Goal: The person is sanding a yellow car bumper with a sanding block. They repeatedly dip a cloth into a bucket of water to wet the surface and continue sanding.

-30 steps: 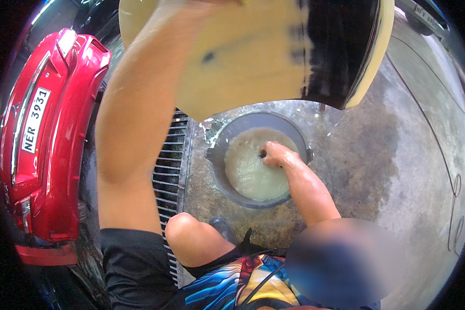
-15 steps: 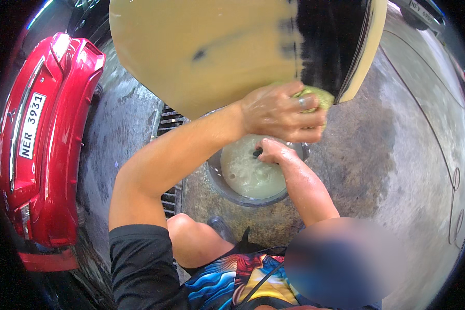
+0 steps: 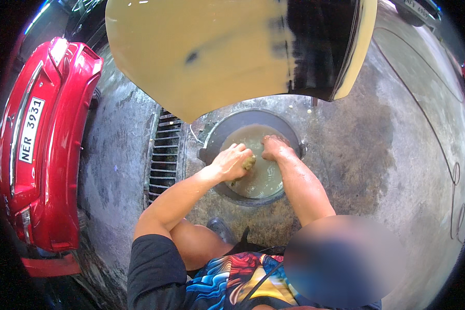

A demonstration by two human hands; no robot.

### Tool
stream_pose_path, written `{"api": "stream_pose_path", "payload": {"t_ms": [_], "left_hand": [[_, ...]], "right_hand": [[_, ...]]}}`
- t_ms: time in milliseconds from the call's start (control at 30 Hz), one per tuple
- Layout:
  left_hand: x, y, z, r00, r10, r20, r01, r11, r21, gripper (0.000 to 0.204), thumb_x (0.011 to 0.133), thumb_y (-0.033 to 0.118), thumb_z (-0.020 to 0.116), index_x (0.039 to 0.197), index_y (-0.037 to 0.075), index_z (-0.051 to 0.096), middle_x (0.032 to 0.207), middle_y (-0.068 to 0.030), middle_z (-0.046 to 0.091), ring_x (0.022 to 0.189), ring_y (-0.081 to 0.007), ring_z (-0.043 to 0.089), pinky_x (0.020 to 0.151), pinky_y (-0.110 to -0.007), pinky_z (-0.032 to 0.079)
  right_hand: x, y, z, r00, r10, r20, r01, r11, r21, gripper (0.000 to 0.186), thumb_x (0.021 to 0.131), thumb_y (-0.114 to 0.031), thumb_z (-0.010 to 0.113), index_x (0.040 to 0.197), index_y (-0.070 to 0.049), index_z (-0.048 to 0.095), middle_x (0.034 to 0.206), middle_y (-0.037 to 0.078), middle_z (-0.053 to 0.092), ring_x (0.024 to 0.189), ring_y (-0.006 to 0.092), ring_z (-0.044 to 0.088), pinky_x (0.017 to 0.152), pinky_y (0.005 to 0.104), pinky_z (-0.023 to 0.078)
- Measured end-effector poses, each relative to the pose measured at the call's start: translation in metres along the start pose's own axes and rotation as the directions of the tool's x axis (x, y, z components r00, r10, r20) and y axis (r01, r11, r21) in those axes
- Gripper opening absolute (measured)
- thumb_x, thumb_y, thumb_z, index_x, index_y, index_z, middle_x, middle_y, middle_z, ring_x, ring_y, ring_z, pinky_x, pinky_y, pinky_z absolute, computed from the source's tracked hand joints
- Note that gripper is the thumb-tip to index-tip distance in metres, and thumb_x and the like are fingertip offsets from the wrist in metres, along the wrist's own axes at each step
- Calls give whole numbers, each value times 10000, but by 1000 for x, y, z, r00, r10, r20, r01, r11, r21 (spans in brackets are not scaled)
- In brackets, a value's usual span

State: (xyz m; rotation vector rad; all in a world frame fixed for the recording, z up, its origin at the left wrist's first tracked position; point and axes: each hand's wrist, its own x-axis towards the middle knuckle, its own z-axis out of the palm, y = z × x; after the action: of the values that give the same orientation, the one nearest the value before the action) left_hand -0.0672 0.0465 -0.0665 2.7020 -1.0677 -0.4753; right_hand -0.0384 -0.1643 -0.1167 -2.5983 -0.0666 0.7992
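My left hand [image 3: 235, 161] is closed around a wet yellowish sponge or cloth [image 3: 248, 164] at the surface of the cloudy water [image 3: 256, 183] inside a grey tub [image 3: 216, 134]. Beside it, to the right, my right hand [image 3: 275, 146] dips into the same water, its fingers curled; whatever they hold is hidden. Above the tub is a large car panel [image 3: 201, 46], mostly beige with a black section along its right side.
A red car bumper [image 3: 57, 144] stands at the left. A metal drain grate [image 3: 163, 155] runs left of the tub in the wet concrete floor [image 3: 351, 155]. A thin hose or cable [image 3: 423, 111] lies along the right. My bent knee shows below.
My left hand came down from the panel with the sponge into the tub. My right hand stayed in the water, shifting slightly; the dark item seen in it earlier is now hidden.
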Motion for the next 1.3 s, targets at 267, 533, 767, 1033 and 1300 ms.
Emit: {"api": "stream_pose_path", "payload": {"t_ms": [267,533,767,1033,1300], "left_hand": [[4,50,-45,819,385,-425,-376,920,108,144,876,178,748,942,62,694,928,-101,712,844,-325,711,768,-416,589],[66,99,-152,516,404,-756,203,799,565,856,1000,671,454,1680,188,260,1769,-43,144,1634,-361,2,1171,-782,-118],[67,84,-131,610,360,-706,216,781,585,959,975,752,440,1689,151,223,1780,-60,84,1639,-338,-8,1115,-826,-141],[68,89,-124,620,377,-688,149,804,575,993,958,773,450,1691,145,216,1782,-55,79,1644,-285,21,1101,-833,-147],[83,104,-187,485,346,-803,297,799,523,1009,958,776,437,1693,128,193,1780,-68,84,1640,-339,-2,1089,-859,-107]], "right_hand": [[15,7,14,998,-10,-65,13,999,41,477,821,-165,732,1295,-116,731,1368,191,681,1306,333,638,1097,475,517],[18,10,23,992,-110,-58,115,988,103,507,813,-146,718,1318,-97,714,1374,211,670,1321,339,622,1116,460,503],[1,3,9,995,-93,-31,96,989,109,488,794,-124,718,1281,-96,730,1365,191,680,1306,348,630,1107,463,508],[-5,-1,6,994,-108,-35,112,982,154,515,786,-131,756,1300,-112,722,1339,191,692,1287,352,640,1102,466,510],[-3,-1,7,994,-106,-18,107,987,118,605,761,-118,681,1365,-125,692,1354,206,678,1297,366,623,1108,457,498]]}}
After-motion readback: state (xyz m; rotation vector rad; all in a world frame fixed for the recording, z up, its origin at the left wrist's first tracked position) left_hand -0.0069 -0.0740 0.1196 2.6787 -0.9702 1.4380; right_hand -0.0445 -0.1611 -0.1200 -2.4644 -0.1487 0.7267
